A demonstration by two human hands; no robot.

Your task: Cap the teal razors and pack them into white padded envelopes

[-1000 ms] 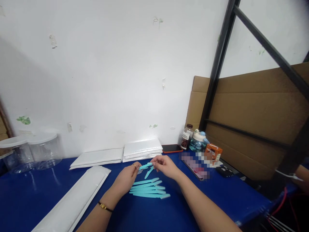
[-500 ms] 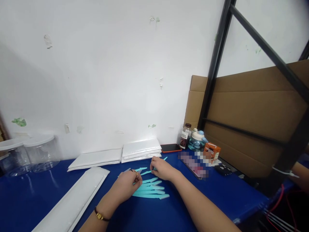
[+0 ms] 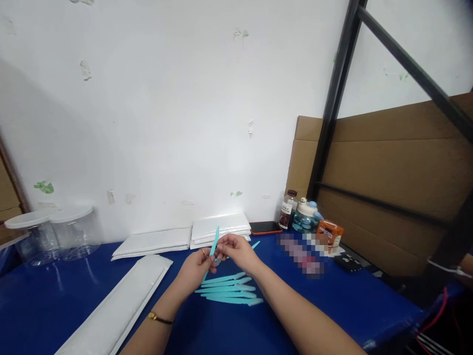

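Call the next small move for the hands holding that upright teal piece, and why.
Probably lay the teal piece flat beside the row of teal pieces. The left hand and right hand both pinch it near its lower end, it stands nearly upright, and the others lie side by side on the blue table just below.

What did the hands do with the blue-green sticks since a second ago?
The left hand and right hand came up off the table and now pinch one teal stick, turned nearly upright; earlier it lay flatter. The pile of sticks, the white pouches and the clear jars stayed put.
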